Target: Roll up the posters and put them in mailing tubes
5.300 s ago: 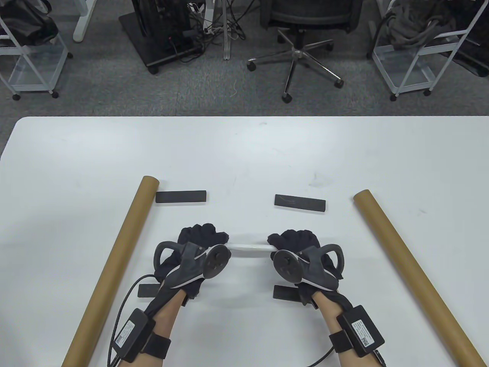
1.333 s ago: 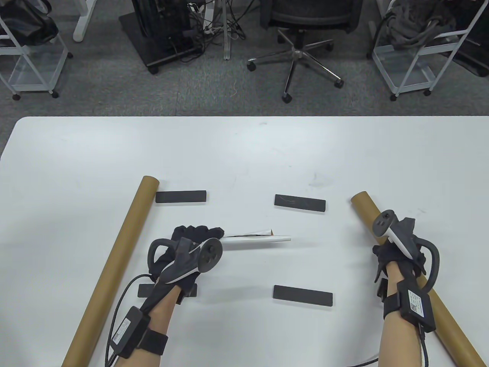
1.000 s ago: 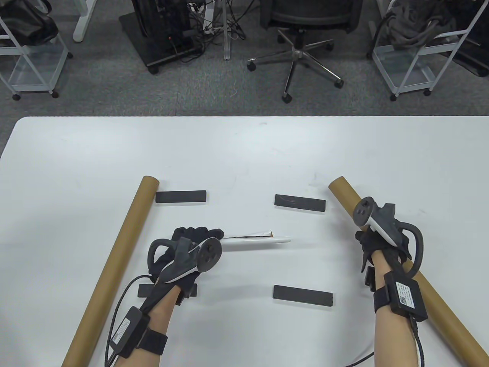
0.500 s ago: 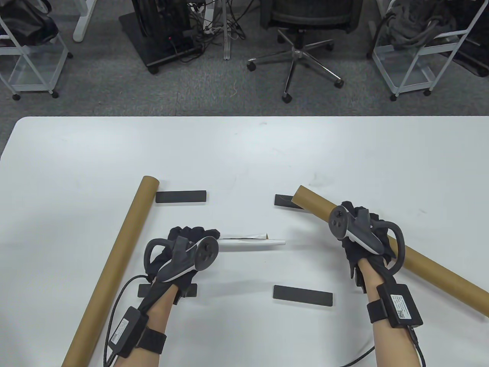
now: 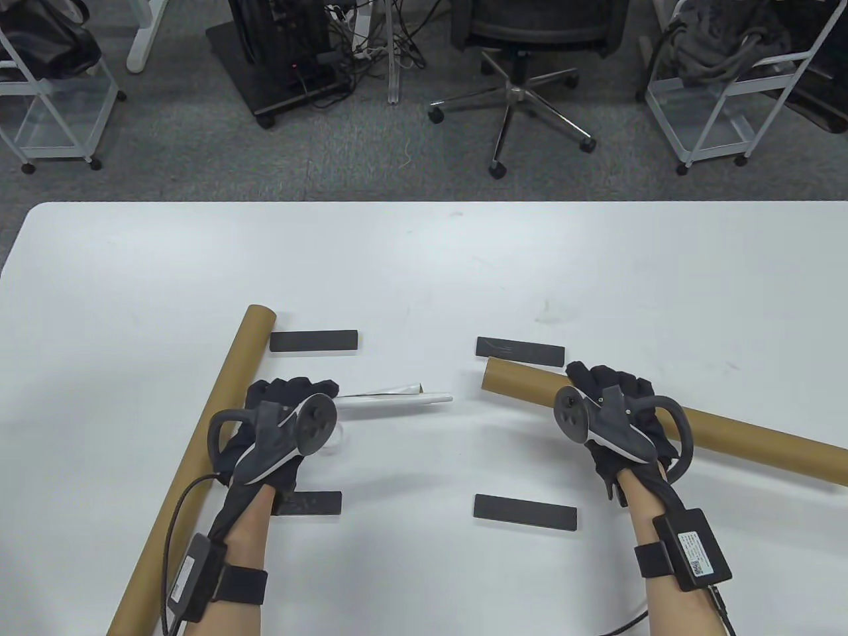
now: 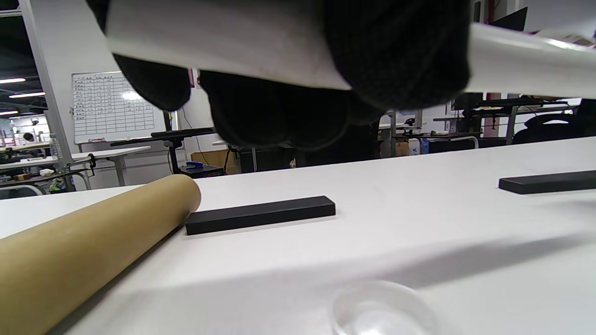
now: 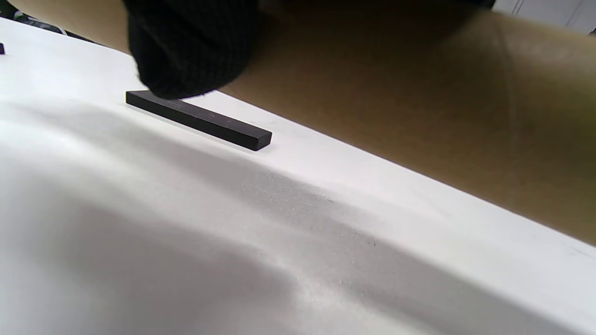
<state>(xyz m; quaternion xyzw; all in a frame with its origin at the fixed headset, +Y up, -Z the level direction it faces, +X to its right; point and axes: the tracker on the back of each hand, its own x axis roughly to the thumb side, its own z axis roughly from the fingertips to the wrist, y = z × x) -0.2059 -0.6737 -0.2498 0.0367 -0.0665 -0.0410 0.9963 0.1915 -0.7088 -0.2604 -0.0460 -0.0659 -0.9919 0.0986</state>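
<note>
Showing whiteboard (image 6: 113, 106) grid, writing illegible

Two mailing tubes (image 5: 192, 470) (image 5: 729, 430), one rolled poster (image 5: 397, 399), four black bars (image 5: 314, 340) (image 5: 521, 350) (image 5: 309, 503) (image 5: 525, 512), two hands (image 5: 278, 424) (image 5: 613, 417).

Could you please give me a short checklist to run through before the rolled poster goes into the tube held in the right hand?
1. Left hand grips the rolled poster: ok.
2. Right hand grips the mailing tube: ok.
3. Tube's open end faces the poster's free end: roughly ok; the two ends are apart, the tube's end sitting slightly farther from the person.
4. Roll tight enough to enter: not ok; a loose paper edge sticks out near the free end.
5. Tube bore clear: cannot tell; no view looks inside.
6. Black bar clear of the path: ok; it lies just beyond the tube's end.
</note>
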